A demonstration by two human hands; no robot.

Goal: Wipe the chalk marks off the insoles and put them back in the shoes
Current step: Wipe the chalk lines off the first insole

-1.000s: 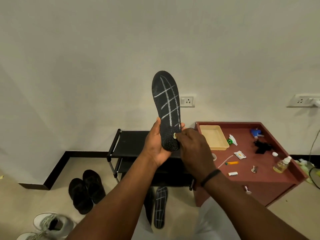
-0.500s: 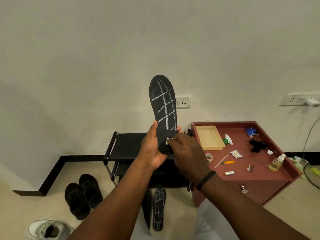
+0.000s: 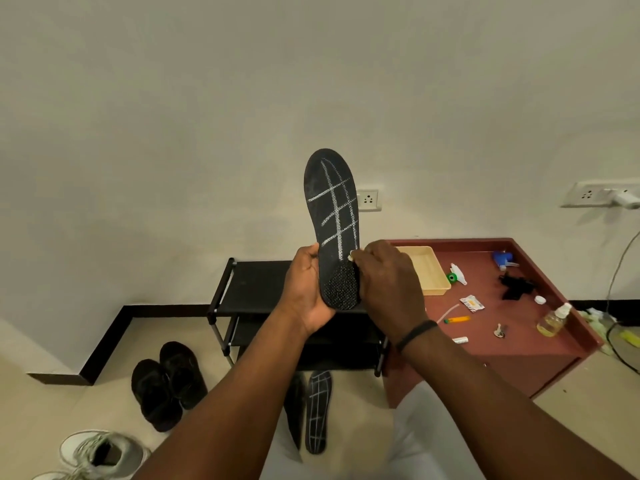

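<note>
My left hand grips the heel end of a black insole and holds it upright against the wall. White chalk lines cross its upper part in a grid; its heel part shows no chalk. My right hand pinches a small white wad and presses it on the insole's right edge, just below the chalk lines. A second chalk-marked insole lies on the floor between my forearms. Black shoes stand on the floor at the left.
A black shoe rack stands behind the hands. A red-brown table at the right carries a beige tray, a spray bottle, a blue sprayer head and small items. White sneakers are at the bottom left.
My right hand with the wad has moved up the insole from the heel to the lowest chalk lines. The chalk near the heel is gone.
</note>
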